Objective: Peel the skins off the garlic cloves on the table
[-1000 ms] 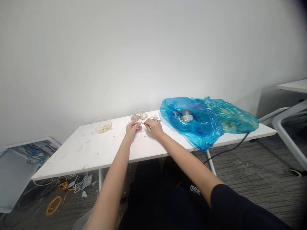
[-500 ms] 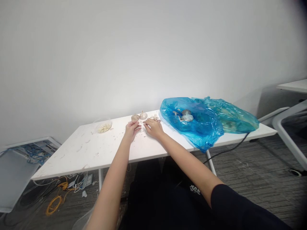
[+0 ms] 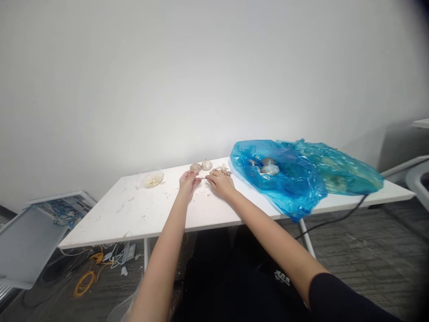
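Note:
My left hand and my right hand meet fingertip to fingertip over the white table. Between their pinched fingers is a small pale garlic clove, mostly covered by the fingertips. Just beyond my hands sit two whole garlic bulbs, side by side. Loose garlic cloves lie in a small heap behind my right hand. To the left stands a clear bowl holding peeled, cream-coloured cloves.
An open blue plastic bag with garlic bulbs inside spreads over the table's right part, its edge hanging over the front. A greenish bag lies beside it. Bits of skin dot the white table. Cables lie on the floor.
The view has shifted, so the table and everything on it appear a little further right. My hands have drawn closer together at the fingertips, still pinching the small clove.

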Demonstrator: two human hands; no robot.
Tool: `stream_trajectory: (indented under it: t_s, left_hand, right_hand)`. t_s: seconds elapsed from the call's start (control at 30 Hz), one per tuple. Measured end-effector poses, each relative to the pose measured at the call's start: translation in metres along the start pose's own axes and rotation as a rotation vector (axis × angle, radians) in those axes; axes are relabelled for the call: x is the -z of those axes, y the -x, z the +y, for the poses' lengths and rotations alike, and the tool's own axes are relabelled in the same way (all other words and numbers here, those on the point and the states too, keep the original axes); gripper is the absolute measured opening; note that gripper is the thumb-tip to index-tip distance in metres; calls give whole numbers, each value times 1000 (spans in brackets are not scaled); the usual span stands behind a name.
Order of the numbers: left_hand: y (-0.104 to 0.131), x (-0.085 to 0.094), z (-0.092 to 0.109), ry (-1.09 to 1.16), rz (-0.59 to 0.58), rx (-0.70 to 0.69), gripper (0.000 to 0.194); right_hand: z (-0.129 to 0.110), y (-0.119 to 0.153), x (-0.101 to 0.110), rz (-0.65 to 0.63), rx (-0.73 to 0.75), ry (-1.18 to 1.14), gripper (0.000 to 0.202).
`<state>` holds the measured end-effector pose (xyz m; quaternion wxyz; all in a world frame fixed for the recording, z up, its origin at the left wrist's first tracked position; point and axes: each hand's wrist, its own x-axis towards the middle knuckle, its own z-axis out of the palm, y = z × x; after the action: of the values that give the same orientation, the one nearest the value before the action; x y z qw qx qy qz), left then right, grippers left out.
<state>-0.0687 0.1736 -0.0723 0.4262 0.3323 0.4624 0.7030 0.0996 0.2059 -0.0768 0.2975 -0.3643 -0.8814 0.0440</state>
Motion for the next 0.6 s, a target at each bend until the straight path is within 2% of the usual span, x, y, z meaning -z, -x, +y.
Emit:
stream_trajectory:
  t_s: [0.1, 0.17, 0.23, 0.33, 0.4, 0.47, 0.53, 0.6]
  left_hand:
    - [-3, 7, 7, -35, 89, -47, 33]
    - [-9, 20, 18, -78, 173, -106, 31]
    - [-17, 41, 36, -213, 282, -194, 27]
    - [-30, 84, 75, -603, 512, -369, 19]
    - [-37, 112, 103, -937, 587, -499, 17]
    - [-42, 136, 125, -1143, 593, -509, 19]
    - [-44, 152, 139, -1267, 540, -419, 21]
    - [-45, 162, 144, -1344, 470, -312, 27]
  right_hand:
    - [-1, 2, -2, -64, 19, 58, 37]
    - [0, 4, -5, -108, 30, 83, 35]
    - [0, 6, -8, -154, 55, 91, 32]
    - [-1, 2, -8, -149, 102, 70, 27]
    - [-3, -2, 3, -53, 127, -19, 26]
    - [-7, 6, 25, 119, 169, -216, 28]
    - [-13, 35, 58, 353, 222, -468, 29]
    - [-20, 87, 95, 471, 238, -621, 29]
